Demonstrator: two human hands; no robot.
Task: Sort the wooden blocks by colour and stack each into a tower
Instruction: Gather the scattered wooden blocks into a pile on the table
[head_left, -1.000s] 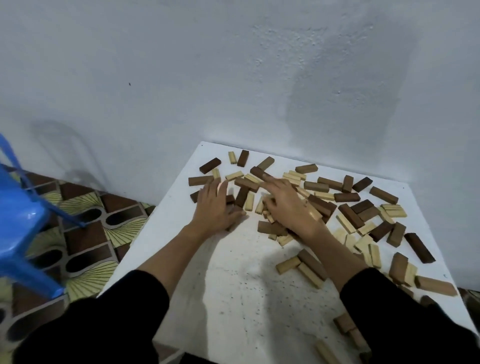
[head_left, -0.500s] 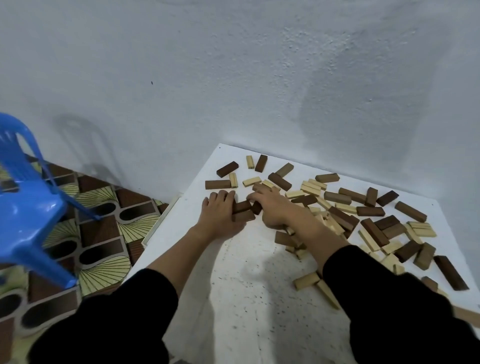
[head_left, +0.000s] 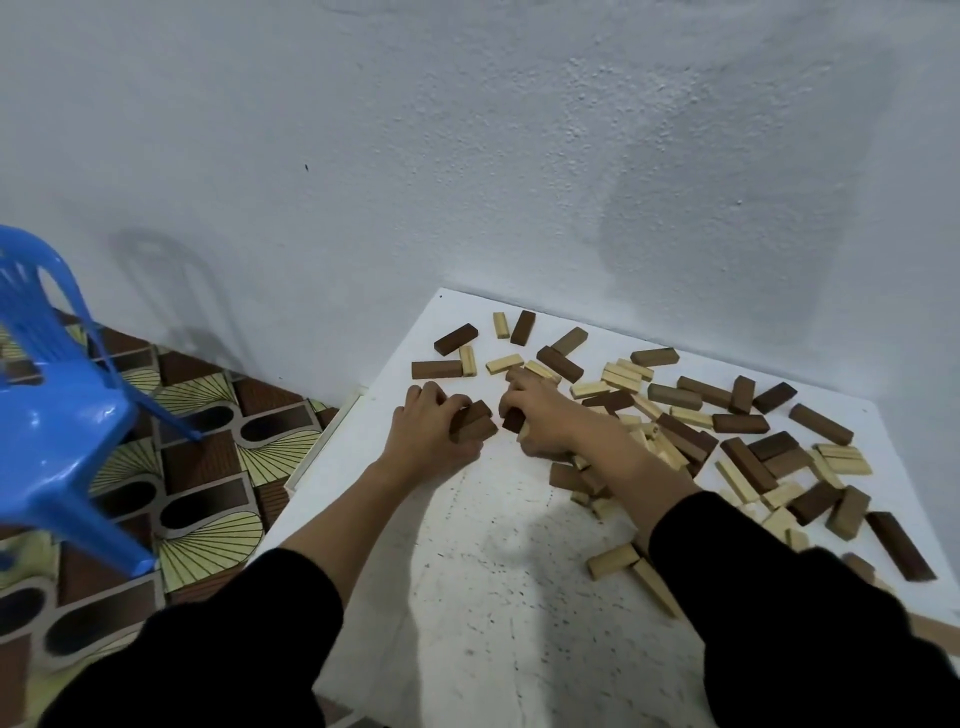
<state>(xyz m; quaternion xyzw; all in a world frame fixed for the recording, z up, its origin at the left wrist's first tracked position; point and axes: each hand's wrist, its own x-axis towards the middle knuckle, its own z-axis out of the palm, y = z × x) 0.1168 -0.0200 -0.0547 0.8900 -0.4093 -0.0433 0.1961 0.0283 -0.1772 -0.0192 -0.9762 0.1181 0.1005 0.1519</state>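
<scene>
Table: white tabletop (head_left: 467, 597), speckled with dark flecks, pushed into the corner against a pale wall (head_left: 467, 156).
Left hand: left hand (head_left: 426, 434) is down on the table near its left edge, fingers curled over a small clutch of dark brown blocks (head_left: 474, 423); the blocks lie side by side under the fingertips and stick out to the right.
Right hand: right hand (head_left: 545, 415) is just beside the left, knuckles up, fingers bent round another dark brown block (head_left: 513, 420) whose end shows below the fingers; a pale block end peeks out beside it.
Hands together: close, nearly touching at the blocks, both clamped on dark pieces.
Loose blocks: scattered blocks (head_left: 675, 415) spread over the far and right parts of the table, dark brown, mid brown and pale wood all mixed, most lying flat, some overlapping.
Far-left group: one dark block (head_left: 455, 339) lies tilted near the far corner, another dark block (head_left: 436, 369) below it with a pale block (head_left: 467, 360) touching its right end.
Near side: two pale blocks (head_left: 613, 561) by the right forearm, apart from the heap.
Towers: none standing.
Sleeves: black sleeves (head_left: 218, 639) pushed up on both forearms.
Surroundings: blue plastic chair (head_left: 47, 415) at left on a patterned brown and yellow floor (head_left: 208, 467).
</scene>
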